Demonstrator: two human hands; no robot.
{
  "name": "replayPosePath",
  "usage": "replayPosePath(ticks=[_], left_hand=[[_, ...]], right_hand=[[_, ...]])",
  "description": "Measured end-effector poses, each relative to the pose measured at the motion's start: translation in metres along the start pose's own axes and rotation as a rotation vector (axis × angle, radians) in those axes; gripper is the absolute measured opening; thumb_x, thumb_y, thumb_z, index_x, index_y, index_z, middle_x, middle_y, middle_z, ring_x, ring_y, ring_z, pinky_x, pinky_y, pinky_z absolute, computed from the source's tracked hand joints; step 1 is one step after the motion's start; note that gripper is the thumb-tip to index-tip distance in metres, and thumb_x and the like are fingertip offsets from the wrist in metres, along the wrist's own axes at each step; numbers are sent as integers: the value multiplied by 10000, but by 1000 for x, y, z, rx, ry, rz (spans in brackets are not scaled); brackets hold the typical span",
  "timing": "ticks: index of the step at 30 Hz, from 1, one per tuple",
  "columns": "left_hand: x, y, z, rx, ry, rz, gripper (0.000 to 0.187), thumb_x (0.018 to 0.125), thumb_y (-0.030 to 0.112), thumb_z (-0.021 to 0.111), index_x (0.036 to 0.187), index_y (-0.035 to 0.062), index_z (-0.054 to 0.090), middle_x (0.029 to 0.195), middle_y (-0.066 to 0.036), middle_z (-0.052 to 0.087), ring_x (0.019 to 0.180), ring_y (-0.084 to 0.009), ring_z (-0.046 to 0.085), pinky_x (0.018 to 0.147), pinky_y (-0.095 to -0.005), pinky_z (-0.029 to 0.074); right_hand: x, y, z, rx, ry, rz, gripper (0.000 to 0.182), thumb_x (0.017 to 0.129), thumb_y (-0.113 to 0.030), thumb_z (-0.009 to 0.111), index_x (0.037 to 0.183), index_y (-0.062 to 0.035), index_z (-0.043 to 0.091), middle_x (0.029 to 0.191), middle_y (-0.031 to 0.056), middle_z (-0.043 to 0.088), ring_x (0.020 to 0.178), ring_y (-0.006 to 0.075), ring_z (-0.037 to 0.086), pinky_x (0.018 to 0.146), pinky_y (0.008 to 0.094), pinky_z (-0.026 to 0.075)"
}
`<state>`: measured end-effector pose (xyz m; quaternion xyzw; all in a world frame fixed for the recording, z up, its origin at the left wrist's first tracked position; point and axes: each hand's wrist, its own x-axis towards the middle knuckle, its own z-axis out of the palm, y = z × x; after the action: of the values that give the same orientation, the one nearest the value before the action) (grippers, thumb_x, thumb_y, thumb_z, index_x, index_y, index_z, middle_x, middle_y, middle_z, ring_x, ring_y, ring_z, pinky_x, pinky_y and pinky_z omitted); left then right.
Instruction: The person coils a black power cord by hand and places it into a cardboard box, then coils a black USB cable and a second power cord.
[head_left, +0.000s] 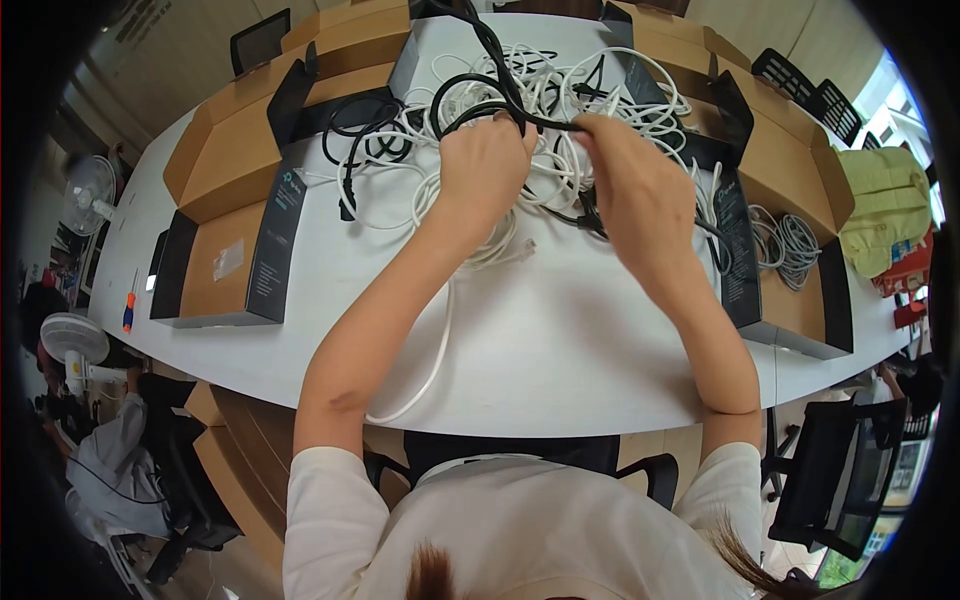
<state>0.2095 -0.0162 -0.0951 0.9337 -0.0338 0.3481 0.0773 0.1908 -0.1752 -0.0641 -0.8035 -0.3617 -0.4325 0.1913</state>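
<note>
Screwdriver (pixel 129 313) with an orange and blue handle lies near the worktop's (pixel 530 350) left edge. To its right stands the near left box (pixel 270 245), open, black outside and brown inside, with a clear plastic packet (pixel 229 259) in it. The far left box (pixel 350 70) stands open behind it, toward the far edge. Next comes a loose black coil (pixel 370 135), then the tangle of white cables (pixel 600 100), which crowds the space beyond and beneath both hands. One white strand (pixel 442 345) runs down to the near edge. On the right, the far right box (pixel 680 50) and the near right box (pixel 790 170) stand open; the nearer holds a grey coil (pixel 790 250). A yellow-green bag (pixel 885 210) sits past it at the right edge.

The black cable (pixel 492 50) is thick and glossy, its strands twisted together, with a round loop at the left.

It lies over the white tangle near the middle of the far edge. The left hand's (pixel 483 165) fingers close around it beneath the twist, their tips partly hidden. The right hand's (pixel 640 190) fingers pinch a strand reaching rightward.
</note>
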Motion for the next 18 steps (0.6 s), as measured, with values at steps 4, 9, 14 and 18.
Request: replayPosePath(ticks=[4, 9, 14, 18], left_hand=[[-13, 9, -14, -42, -57, 123, 435, 896, 366, 501, 652, 18, 593, 490, -133, 553, 450, -295, 571, 417, -368, 439], [-36, 24, -44, -154, -102, 253, 387, 856, 331, 572, 659, -2, 567, 455, -134, 492, 438, -291, 528, 442, -366, 407], [-45, 14, -75, -221, -199, 275, 313, 833, 295, 607, 782, -13, 598, 506, -129, 511, 482, -288, 537, 456, -369, 390], [-55, 0, -88, -244, -152, 253, 286, 817, 257, 628, 765, -23, 598, 521, -128, 514, 490, -295, 531, 453, -367, 376]], right_hand=[[15, 26, -18, 338, 76, 248, 114, 873, -127, 554, 909, -35, 608, 734, 80, 626, 563, 201, 557, 522, 271, 424], [22, 62, -35, 711, 208, 432, 230, 918, -181, 541, 978, 21, 632, 665, -48, 495, 562, 27, 395, 500, 173, 309], [20, 94, -57, 849, 238, 538, 269, 937, -225, 509, 1025, 4, 618, 624, -73, 397, 493, 3, 253, 436, 169, 173], [16, 122, -62, 888, 297, 570, 280, 936, -232, 511, 1012, 16, 616, 621, -64, 394, 491, 3, 256, 431, 171, 177]])
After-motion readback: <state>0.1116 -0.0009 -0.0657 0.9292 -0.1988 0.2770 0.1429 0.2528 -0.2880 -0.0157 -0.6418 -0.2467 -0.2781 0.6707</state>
